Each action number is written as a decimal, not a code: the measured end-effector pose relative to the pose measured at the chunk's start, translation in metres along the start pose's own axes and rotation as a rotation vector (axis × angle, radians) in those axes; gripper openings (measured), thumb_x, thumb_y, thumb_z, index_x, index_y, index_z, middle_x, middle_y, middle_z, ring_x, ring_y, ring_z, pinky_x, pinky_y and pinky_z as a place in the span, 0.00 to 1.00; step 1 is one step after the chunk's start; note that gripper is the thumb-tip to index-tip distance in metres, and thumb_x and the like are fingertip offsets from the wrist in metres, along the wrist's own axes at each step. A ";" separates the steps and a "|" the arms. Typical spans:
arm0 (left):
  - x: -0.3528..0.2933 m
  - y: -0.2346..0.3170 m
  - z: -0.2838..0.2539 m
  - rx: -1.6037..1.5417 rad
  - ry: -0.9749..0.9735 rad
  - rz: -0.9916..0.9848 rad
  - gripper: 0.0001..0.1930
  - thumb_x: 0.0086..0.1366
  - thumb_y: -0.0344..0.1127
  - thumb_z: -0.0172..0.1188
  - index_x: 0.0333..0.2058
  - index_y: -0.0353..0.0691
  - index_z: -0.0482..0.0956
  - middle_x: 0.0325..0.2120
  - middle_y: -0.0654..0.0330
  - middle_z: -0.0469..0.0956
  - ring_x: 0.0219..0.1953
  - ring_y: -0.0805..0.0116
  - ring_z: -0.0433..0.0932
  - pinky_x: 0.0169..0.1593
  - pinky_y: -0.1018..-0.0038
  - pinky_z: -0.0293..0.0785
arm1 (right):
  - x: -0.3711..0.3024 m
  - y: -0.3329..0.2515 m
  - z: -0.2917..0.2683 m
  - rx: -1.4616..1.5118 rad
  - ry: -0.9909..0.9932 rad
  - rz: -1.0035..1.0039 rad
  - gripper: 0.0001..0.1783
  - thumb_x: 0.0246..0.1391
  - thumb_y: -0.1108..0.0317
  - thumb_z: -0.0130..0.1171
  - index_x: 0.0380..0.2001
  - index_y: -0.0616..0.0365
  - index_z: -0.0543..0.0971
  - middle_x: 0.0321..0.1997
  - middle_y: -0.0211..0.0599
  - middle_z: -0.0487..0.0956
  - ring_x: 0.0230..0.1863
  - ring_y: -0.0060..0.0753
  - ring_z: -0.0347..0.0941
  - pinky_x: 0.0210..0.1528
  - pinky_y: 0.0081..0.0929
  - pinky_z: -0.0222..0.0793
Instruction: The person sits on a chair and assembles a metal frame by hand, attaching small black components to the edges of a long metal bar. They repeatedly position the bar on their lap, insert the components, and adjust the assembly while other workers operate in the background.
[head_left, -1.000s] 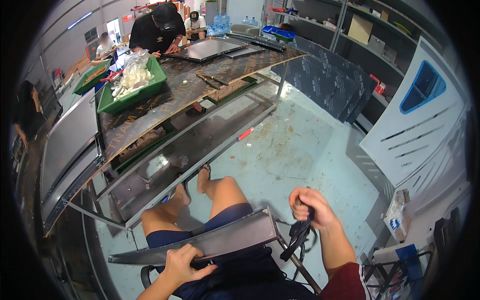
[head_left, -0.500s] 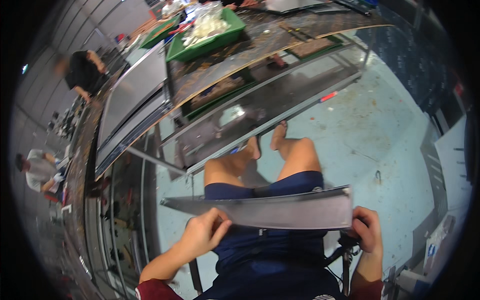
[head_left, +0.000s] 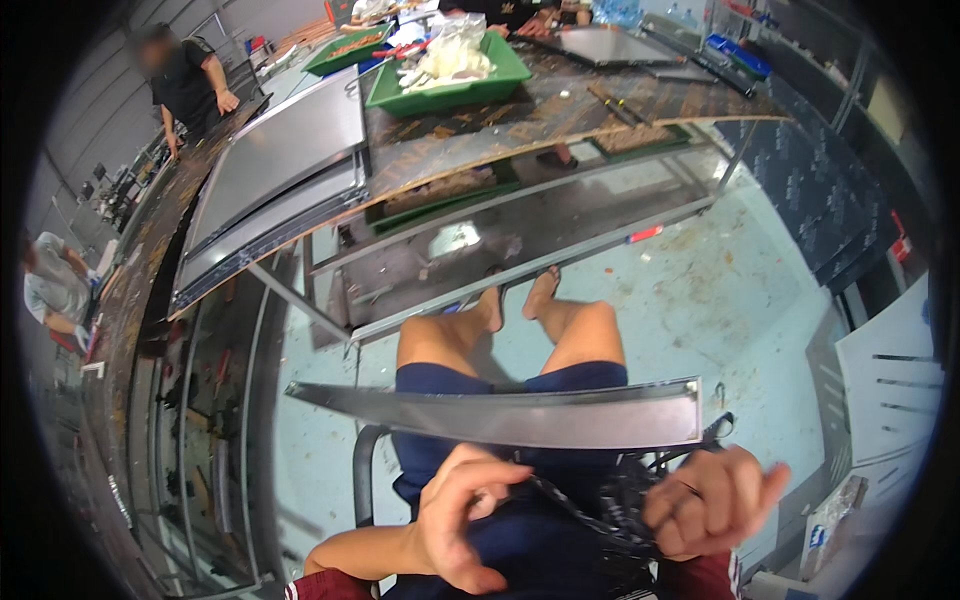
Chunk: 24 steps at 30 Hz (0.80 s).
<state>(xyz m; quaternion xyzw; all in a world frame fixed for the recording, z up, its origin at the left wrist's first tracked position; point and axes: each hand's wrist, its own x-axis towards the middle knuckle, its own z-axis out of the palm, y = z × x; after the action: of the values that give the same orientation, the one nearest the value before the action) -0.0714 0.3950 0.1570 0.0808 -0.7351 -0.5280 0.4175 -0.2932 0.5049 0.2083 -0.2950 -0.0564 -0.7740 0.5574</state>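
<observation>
A long, narrow grey metal panel (head_left: 560, 415) with a raised rim lies across my thighs. In front of my torso, my right hand (head_left: 712, 505) is closed around crumpled, shiny black plastic film (head_left: 625, 510). A thin twisted strand of that film stretches toward my left hand (head_left: 465, 515), ending near its index fingertip. The left hand curves with thumb and index finger wide apart; I cannot make out a firm hold on the strand. Neither hand touches the panel.
Ahead stands a workbench (head_left: 440, 150) with a green tray (head_left: 450, 97) of pale pieces and flat metal panels (head_left: 285, 150). Pliers (head_left: 612, 103) lie there. A person (head_left: 185, 85) works at left, another (head_left: 55, 280) nearer. A red object (head_left: 645, 234) lies on the floor (head_left: 690, 300).
Both hands have left the panel and drawn back toward my body. Black film now shows in the right hand, with a strand toward the left. The view has shifted.
</observation>
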 end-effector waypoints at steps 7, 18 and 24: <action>0.076 0.012 0.057 -0.092 -0.168 -0.121 0.41 0.48 0.46 0.83 0.52 0.28 0.71 0.40 0.52 0.77 0.44 0.62 0.78 0.47 0.70 0.74 | 0.062 0.022 0.014 -0.364 0.274 0.176 0.30 0.75 0.45 0.36 0.19 0.49 0.59 0.19 0.24 0.55 0.18 0.22 0.49 0.22 0.25 0.53; 0.104 0.022 0.001 -0.329 0.776 -0.078 0.10 0.67 0.35 0.60 0.31 0.34 0.79 0.30 0.64 0.76 0.34 0.78 0.72 0.42 0.80 0.67 | 0.043 0.043 0.000 -1.116 0.075 0.281 0.22 0.65 0.73 0.57 0.61 0.63 0.71 0.66 0.45 0.69 0.68 0.39 0.67 0.68 0.37 0.64; 0.109 0.039 -0.079 -0.729 1.107 0.132 0.19 0.71 0.49 0.51 0.21 0.51 0.66 0.22 0.65 0.73 0.18 0.66 0.79 0.10 0.75 0.68 | 0.016 0.065 -0.023 -1.416 -0.088 0.468 0.27 0.62 0.68 0.63 0.62 0.59 0.71 0.51 0.43 0.80 0.50 0.33 0.78 0.52 0.28 0.73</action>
<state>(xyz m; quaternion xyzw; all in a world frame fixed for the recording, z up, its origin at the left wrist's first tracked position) -0.0734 0.2952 0.2552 0.1483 -0.1899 -0.5967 0.7655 -0.2471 0.4581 0.1818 -0.6184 0.4974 -0.4738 0.3816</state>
